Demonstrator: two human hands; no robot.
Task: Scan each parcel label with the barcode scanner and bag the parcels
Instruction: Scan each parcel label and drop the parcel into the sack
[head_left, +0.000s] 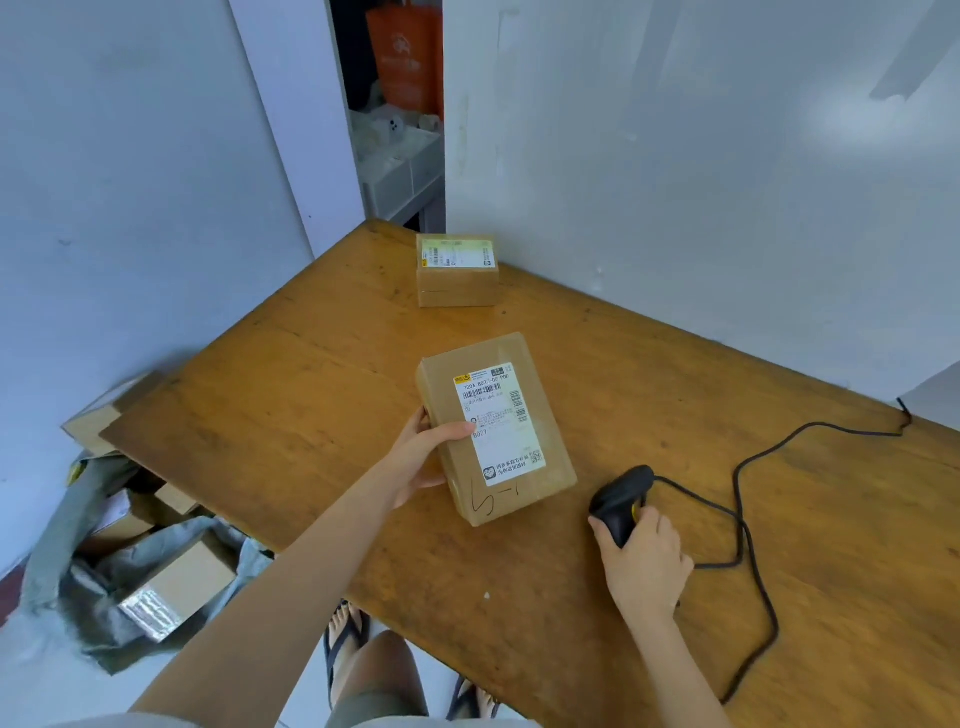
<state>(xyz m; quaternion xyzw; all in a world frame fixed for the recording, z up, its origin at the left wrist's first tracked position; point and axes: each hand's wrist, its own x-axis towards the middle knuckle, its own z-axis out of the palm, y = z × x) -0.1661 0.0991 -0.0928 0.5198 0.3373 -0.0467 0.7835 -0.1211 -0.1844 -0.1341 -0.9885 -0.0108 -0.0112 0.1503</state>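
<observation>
Both hands busy: left hand (421, 457) grips parcel (493, 426) edge; right hand (644, 561) clasps scanner (621, 501) handle.

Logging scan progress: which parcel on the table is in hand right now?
The nearer parcel, marked "5-1", label up, gripped at its edge by the left hand. The far parcel by the wall sits untouched. The right hand holds the scanner.

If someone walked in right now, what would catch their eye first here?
Probably the cardboard parcel held label-up by the left hand over the middle of the wooden table, with the right hand gripping a black barcode scanner just beside it. After that, a second parcel near the far wall, and the grey bag of boxes on the floor to the left.
</observation>
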